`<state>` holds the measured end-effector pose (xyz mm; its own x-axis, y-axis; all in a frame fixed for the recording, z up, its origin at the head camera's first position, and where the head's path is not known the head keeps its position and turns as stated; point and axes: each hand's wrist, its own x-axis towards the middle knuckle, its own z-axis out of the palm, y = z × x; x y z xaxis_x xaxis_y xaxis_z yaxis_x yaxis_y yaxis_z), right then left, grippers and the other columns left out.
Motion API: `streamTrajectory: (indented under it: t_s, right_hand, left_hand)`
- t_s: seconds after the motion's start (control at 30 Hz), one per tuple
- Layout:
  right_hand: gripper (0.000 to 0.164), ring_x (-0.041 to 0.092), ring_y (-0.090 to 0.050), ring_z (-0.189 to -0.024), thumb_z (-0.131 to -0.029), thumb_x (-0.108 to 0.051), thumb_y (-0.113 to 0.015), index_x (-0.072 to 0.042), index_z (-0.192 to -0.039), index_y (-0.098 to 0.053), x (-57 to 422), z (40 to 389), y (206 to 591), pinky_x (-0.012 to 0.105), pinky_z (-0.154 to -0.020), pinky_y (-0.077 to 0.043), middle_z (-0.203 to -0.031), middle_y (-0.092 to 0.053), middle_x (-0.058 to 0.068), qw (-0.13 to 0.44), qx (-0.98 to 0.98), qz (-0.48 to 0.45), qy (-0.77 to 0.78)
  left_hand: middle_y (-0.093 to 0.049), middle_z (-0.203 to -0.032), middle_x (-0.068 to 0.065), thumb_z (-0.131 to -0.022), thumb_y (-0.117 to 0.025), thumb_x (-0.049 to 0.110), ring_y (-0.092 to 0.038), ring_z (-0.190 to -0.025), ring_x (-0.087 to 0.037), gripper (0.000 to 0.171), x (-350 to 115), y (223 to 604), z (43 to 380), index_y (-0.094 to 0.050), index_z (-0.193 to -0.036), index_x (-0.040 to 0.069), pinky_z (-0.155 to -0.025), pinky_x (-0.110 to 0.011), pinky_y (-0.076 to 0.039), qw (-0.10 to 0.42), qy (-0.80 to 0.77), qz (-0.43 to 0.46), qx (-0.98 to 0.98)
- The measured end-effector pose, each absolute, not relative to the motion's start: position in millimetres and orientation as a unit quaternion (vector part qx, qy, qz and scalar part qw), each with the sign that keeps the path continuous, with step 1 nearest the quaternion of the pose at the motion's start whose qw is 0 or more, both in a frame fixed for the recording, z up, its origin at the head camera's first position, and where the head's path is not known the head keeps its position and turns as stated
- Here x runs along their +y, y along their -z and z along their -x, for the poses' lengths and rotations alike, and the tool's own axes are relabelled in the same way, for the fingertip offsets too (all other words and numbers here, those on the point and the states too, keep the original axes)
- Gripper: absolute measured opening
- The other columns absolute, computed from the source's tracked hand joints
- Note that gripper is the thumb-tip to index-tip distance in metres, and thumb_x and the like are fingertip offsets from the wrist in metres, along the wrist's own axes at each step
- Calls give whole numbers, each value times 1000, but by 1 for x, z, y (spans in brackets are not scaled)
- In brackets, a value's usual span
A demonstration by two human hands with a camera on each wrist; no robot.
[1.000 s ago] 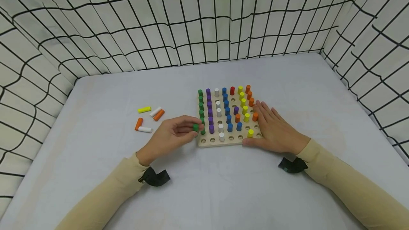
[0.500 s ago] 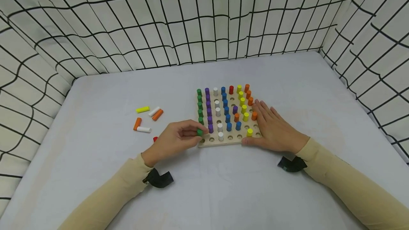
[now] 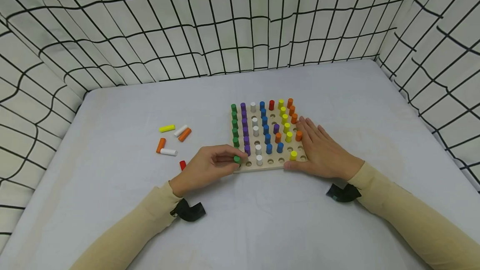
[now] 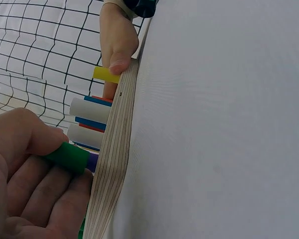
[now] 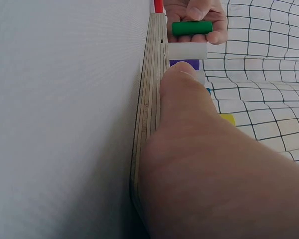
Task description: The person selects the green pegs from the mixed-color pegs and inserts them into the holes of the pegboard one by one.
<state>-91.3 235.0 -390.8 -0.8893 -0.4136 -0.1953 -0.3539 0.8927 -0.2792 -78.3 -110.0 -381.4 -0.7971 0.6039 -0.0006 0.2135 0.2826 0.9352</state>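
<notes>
A wooden pegboard (image 3: 264, 166) stands on the white cloth, filled with upright pegs in colour columns. Between thumb and fingers my left hand (image 3: 208, 162) pinches a green peg (image 3: 237, 160) over the near-left corner. In the left wrist view this green peg (image 4: 67, 157) points endwise at the board's face, beside a purple peg (image 4: 92, 162). My right hand (image 3: 326, 153) lies flat along the board's right side, its thumb at the near edge by a yellow peg (image 3: 293, 155). The left fingers hide part of the green column (image 3: 235, 124).
Loose pegs lie left of the board: a yellow one (image 3: 167, 128), two white (image 3: 168, 152), two orange (image 3: 185, 135) and a red one (image 3: 182, 165) partly behind my left hand. Black wire grid (image 3: 240, 24) walls in the table's back and sides.
My left hand has brought the green peg nearer and slightly right, to the board's near-left corner. The red loose peg has come into view behind it. My right hand stays in place.
</notes>
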Motion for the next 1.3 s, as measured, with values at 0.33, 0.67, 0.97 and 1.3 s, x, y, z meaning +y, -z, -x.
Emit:
streamTrajectory:
  t_s: [0.33,0.67,0.97,1.3]
  right_hand:
    - [131,40,-2,-164,-83,-91,-47,0,-165,-2,236,90,392,63,-132,-10,-176,2,17,124,965,201,115]
    - [130,40,-2,-164,-84,-90,-48,0,-165,-1,236,90,391,63,-132,-9,-176,3,17,125,965,200,117]
    - [129,40,-2,-164,-84,-89,-48,0,-165,-2,237,90,391,63,-132,-10,-176,2,18,121,965,202,117]
    - [129,39,-2,-164,-84,-90,-48,-1,-165,-1,236,91,393,63,-132,-10,-176,2,17,123,965,202,115]
  left_hand:
    - [-74,-129,-6,-97,-68,7,-73,-116,-20,31,-110,381,77,-72,-127,13,-97,-23,-60,178,-535,-258,785]
    - [-74,-129,-5,-96,-67,6,-73,-118,-20,32,-109,382,78,-72,-126,15,-98,-23,-60,181,-533,-256,786]
    - [-74,-129,-5,-96,-68,5,-73,-117,-20,32,-109,382,78,-72,-126,14,-99,-23,-59,179,-529,-255,790]
    - [-74,-129,-4,-96,-67,5,-73,-118,-20,32,-110,382,78,-72,-126,15,-99,-23,-59,181,-530,-249,790]
